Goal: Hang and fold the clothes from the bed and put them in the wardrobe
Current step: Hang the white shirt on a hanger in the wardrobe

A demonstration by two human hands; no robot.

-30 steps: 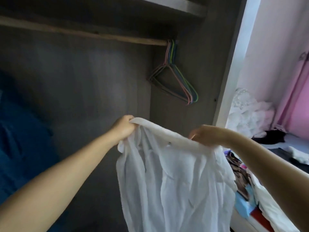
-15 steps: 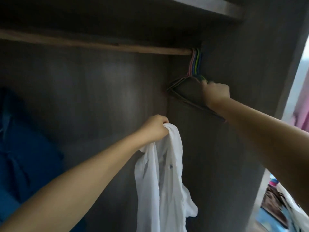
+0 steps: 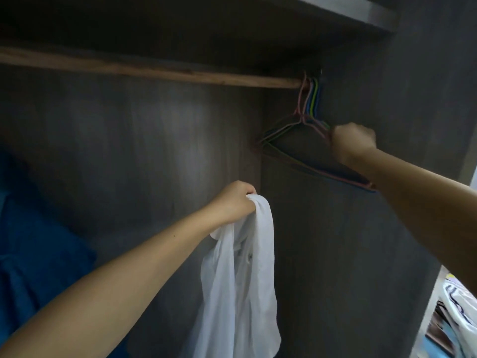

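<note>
Nearby, blue garment (image 3: pixel 38 254) left of white shirt (image 3: pixel 240 280), hangers (image 3: pixel 309 140) rightward.

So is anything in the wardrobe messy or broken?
Nothing looks broken. The wire hangers are bunched at the right end of the wooden rail, where the right hand grips them. The left hand holds the white shirt bunched, not yet hung.

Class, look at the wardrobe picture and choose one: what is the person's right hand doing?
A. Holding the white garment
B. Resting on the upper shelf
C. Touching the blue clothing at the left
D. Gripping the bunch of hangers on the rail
D: the right hand is curled round the shoulder of the hangers hooked on the wooden rail, while the left hand holds the white garment.
</note>
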